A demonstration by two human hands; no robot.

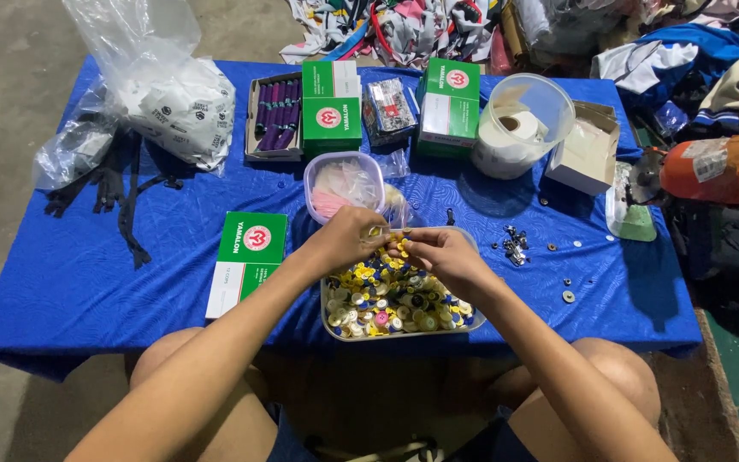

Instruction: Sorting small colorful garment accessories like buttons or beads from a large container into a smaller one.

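Observation:
A clear shallow tray (pixel 328 318) full of several yellow, white, blue and pink buttons sits at the near edge of the blue table (pixel 87 274). Both hands hover over its far end. My left hand (pixel 351 239) pinches a small yellow button between fingertips. My right hand (pixel 440 251) meets it, fingers curled around another small piece that I cannot make out. The fingertips of the two hands touch just above the button pile.
A green-and-white box (pixel 248 261) lies left of the tray. A lidded plastic tub (pixel 345 183) stands behind my hands. Farther back are more green boxes (pixel 331 104), a box of purple spools (pixel 274 115), plastic bags (pixel 168 94), a clear bucket (pixel 523 124), black zippers (pixel 117 188). Small metal parts (pixel 517 244) lie right.

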